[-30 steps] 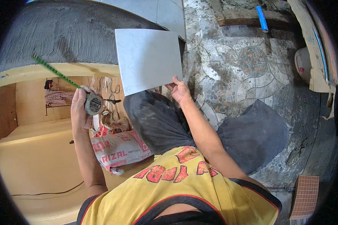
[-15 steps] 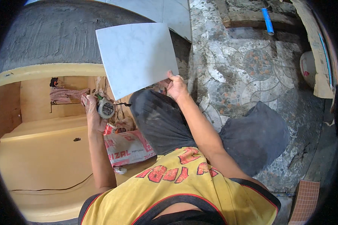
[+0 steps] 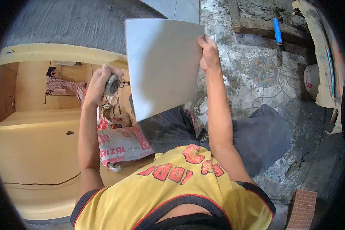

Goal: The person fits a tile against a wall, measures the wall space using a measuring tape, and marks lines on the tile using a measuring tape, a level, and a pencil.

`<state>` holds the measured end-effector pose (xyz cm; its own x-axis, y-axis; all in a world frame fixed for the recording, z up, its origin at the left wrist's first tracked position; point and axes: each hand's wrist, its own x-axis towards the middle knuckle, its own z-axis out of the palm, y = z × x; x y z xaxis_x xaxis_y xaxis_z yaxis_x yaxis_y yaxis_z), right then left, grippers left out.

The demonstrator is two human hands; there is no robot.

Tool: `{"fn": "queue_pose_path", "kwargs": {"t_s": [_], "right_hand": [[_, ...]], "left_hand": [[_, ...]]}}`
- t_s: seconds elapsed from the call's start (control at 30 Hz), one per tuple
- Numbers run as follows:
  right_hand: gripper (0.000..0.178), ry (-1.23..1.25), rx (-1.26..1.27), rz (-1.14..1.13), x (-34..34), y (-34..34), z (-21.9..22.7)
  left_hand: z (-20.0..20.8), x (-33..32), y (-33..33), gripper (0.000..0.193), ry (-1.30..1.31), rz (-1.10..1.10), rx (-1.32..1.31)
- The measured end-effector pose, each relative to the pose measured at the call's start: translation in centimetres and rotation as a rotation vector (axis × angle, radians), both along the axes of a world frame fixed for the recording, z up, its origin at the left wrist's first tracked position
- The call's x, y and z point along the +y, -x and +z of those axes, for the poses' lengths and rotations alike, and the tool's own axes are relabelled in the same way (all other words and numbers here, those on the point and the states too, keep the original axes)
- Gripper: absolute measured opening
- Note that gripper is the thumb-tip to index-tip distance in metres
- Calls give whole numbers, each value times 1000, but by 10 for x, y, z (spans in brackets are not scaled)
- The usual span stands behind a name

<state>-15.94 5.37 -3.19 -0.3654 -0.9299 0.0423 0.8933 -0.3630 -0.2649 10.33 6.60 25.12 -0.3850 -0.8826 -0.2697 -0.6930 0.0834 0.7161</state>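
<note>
A pale grey-white tile (image 3: 163,69) is held up in front of me, over my knee and the edge of the cement-covered ledge. My right hand (image 3: 209,53) grips it by its upper right edge, thumb on the near face and the other fingers out of sight behind it. To the left of the tile, my left hand (image 3: 102,82) is closed around a tape measure (image 3: 112,85), its round grey case showing beside the fingers. No drawn-out blade can be made out. A dark cord or strap sits by the case, close to the tile's left edge.
Grey mortar (image 3: 80,27) coats the ledge ahead, with laid tiles (image 3: 180,9) beyond it. Below the ledge is a cream-coloured recess holding a printed sack (image 3: 122,145). A blue tube (image 3: 277,31), a wooden beam (image 3: 257,27) and torn cardboard (image 3: 322,65) lie at the right.
The tile has risen to the right and turned more upright. My right hand now holds it higher on its right edge. My left hand has lifted the tape measure and tilted it.
</note>
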Motion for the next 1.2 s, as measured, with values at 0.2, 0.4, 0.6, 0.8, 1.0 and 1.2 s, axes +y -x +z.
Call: {"fn": "queue_pose_path", "kwargs": {"t_s": [0.2,0.4,0.6,0.8,1.0,1.2], "right_hand": [[24,-2,441,0,-18,14,60],[29,-66,1014,-311,-66,33,57],[43,-983,1050,86,18,4,-99],[47,-401,473,615,49,-122,-33],[86,-327,608,244,39,-136,-44],[104,-227,1161,16,34,-164,-39]], "left_hand": [[3,-1,29,65,201,-219,-286],[-26,9,38,54,297,-119,-238],[-65,9,54,53,494,-231,-68],[-89,-7,18,43,739,-42,-128],[-85,-1,39,52,643,249,-51],[-91,-17,33,57,859,176,-60]]}}
